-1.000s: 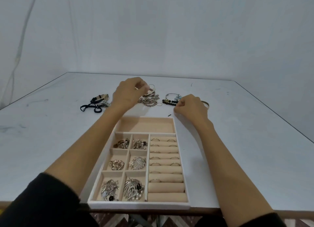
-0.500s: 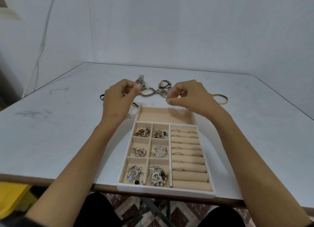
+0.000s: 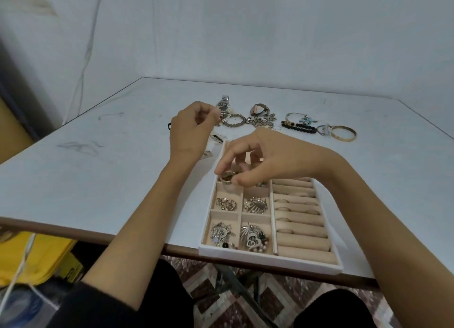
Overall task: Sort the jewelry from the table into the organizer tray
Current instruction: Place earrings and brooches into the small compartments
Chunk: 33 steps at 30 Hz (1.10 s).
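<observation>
**A:** Right-hand fingers (image 3: 226,160)?
**B:** I see the thumb and forefinger of the right hand (image 3: 260,163) pinching a small metal piece (image 3: 228,176), just over the far left small compartment of the organizer tray (image 3: 270,258).
**A:** Left hand (image 3: 191,131)?
**B:** Fingers curled, tips together, raised beside the watch (image 3: 223,105). I cannot tell whether they hold anything.
**A:** Surroundings?
**B:** The tray sits at the near edge of the tabletop (image 3: 98,180). A bead bracelet (image 3: 298,126) and a bangle (image 3: 343,133) lie beyond it.
</observation>
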Tool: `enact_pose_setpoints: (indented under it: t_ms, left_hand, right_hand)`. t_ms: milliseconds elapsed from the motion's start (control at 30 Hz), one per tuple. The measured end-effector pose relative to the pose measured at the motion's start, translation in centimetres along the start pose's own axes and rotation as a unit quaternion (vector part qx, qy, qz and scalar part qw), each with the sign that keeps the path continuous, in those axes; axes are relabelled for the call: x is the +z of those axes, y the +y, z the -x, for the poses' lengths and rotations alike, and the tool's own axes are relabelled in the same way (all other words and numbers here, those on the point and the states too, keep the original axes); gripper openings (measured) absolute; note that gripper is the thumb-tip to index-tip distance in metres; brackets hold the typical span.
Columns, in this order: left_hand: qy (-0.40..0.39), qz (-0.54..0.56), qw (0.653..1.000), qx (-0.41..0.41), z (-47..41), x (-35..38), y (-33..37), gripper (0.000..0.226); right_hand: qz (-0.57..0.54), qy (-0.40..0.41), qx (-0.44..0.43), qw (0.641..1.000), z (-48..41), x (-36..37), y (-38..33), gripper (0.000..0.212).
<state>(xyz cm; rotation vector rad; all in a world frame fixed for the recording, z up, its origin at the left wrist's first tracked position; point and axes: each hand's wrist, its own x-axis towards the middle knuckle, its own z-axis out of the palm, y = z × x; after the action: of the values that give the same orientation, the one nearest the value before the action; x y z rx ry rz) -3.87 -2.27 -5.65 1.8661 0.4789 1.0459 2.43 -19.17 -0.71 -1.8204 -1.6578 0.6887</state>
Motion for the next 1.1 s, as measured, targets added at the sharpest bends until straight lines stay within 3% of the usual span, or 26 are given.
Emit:
enact_pose_setpoints:
  t_ms: [433, 1100]
  left_hand:
    - [-0.005, -0.01, 1.0, 0.0, -0.1, -0.1, -0.2, 0.01]
    - [-0.019, -0.02, 1.0, 0.008, -0.1, -0.1, -0.3, 0.013]
  right_hand:
    - [0.062, -0.042, 0.013, 0.997, -0.7, 1.4, -0.3, 0.019]
    - [0.053, -0.063, 0.012, 0.996, -0.7, 1.3, 0.0, 0.022]
